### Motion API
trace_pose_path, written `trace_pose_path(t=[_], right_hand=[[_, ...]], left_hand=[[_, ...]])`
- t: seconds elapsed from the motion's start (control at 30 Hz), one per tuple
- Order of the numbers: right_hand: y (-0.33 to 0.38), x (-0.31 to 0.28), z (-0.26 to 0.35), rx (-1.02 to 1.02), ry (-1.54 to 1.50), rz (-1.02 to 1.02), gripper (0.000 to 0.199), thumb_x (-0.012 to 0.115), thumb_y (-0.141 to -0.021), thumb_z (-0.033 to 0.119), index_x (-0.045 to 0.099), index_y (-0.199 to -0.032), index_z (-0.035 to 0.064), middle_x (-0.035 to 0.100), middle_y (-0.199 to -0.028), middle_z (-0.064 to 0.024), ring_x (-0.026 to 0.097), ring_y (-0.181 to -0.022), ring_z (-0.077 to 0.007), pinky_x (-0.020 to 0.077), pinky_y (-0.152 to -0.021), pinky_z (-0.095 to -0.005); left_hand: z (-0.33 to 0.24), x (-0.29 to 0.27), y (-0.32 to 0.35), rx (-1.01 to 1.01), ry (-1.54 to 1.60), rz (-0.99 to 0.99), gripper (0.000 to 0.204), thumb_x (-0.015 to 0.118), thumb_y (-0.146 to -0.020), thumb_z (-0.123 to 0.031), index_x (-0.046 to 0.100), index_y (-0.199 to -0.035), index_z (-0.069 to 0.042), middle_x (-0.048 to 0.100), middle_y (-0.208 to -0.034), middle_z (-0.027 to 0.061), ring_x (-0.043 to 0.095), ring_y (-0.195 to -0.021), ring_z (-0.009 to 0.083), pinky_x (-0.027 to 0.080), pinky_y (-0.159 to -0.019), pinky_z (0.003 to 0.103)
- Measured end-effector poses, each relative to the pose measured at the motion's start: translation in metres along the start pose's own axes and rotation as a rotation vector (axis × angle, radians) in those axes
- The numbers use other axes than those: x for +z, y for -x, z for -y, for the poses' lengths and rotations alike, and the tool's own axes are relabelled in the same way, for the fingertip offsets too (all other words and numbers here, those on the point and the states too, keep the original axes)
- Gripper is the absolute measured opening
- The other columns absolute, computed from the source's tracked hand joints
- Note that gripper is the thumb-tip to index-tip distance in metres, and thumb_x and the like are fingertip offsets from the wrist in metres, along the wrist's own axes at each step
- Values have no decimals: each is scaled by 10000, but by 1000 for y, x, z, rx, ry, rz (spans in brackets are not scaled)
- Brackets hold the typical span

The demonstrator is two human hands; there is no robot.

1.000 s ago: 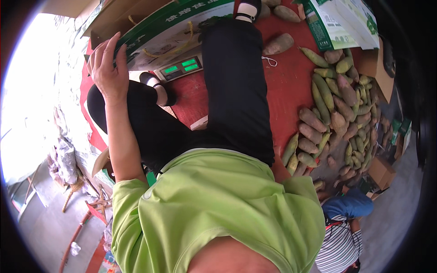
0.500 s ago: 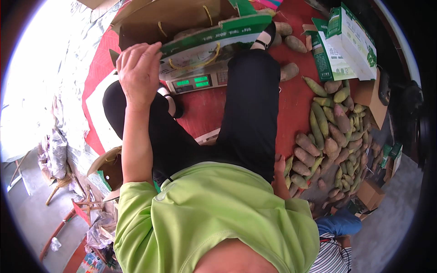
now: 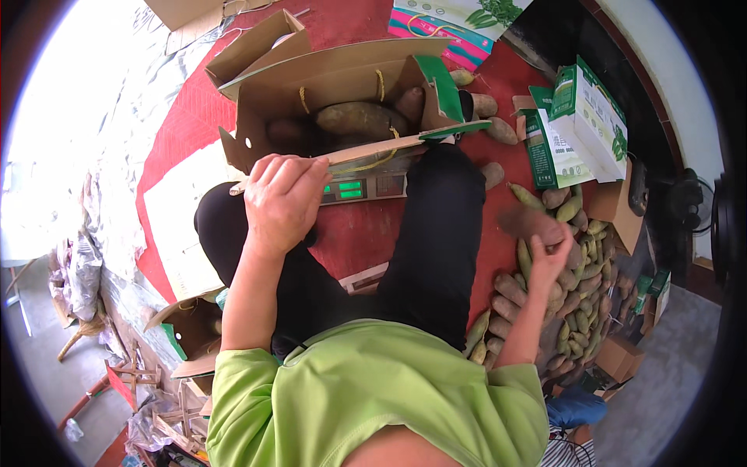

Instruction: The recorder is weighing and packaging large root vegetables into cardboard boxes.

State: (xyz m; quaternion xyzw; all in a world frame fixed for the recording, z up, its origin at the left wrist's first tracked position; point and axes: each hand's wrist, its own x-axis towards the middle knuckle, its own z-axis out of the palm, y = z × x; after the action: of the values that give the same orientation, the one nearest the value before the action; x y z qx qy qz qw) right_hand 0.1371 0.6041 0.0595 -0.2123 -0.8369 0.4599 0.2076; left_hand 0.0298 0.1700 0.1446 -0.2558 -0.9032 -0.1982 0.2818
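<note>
An open cardboard carton (image 3: pixel 257 105) with yellow rope handles stands between my legs, on a scale (image 3: pixel 389 187) with lit green digits. Large brownish roots, like sweet potatoes (image 3: pixel 358 119), lie inside it. My left hand (image 3: pixel 284 194) is closed on the near flap at its left end. On the right, my right hand (image 3: pixel 551 253) grips a reddish-brown sweet potato (image 3: pixel 529 223), blurred by motion, above the heap. Around it lie more reddish roots (image 3: pixel 510 289) and long green vegetables (image 3: pixel 525 261), perhaps radishes or cucumbers.
Green-and-white printed cartons (image 3: pixel 587 117) stand at the far right, behind the heap. A pink-and-blue box (image 3: pixel 443 39) is at the back. Near my left side sits another open carton (image 3: pixel 183 331). A person in striped clothing (image 3: pixel 572 447) is at the lower right.
My right hand has come into view on the right with a sweet potato. The view has shifted, showing more of the carton's inside. My left hand stays on the flap.
</note>
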Motion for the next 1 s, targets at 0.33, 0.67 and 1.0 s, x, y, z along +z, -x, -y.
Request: trace_pose_path(t=[0.33,0.67,1.0], right_hand=[[-81,48,199,-480,-490,87,631,646,-767,-93,355,-1322,-26,423,-1286,-154,438,-1194,-242,356,-1029,-363],[-66,199,254,-559,-343,610,535,739,-726,100,457,-1176,37,526,-1079,-118,524,-1013,-189,438,-857,-305],[-87,226,254,-471,-148,689,270,677,-797,112,571,-1006,-23,631,-927,-106,602,-851,-179,492,-767,-305]], left_hand=[[5,-1,-4,-63,82,11,146,693,-720,-62,677,-865,-47,632,-799,44,608,-724,214,464,-645,324],[13,8,0,-74,53,-67,111,680,-761,-130,679,-867,-95,601,-773,0,588,-714,186,453,-631,326],[19,7,2,-115,-22,-94,181,680,-765,-146,672,-942,-110,623,-859,6,599,-809,204,449,-750,351]])
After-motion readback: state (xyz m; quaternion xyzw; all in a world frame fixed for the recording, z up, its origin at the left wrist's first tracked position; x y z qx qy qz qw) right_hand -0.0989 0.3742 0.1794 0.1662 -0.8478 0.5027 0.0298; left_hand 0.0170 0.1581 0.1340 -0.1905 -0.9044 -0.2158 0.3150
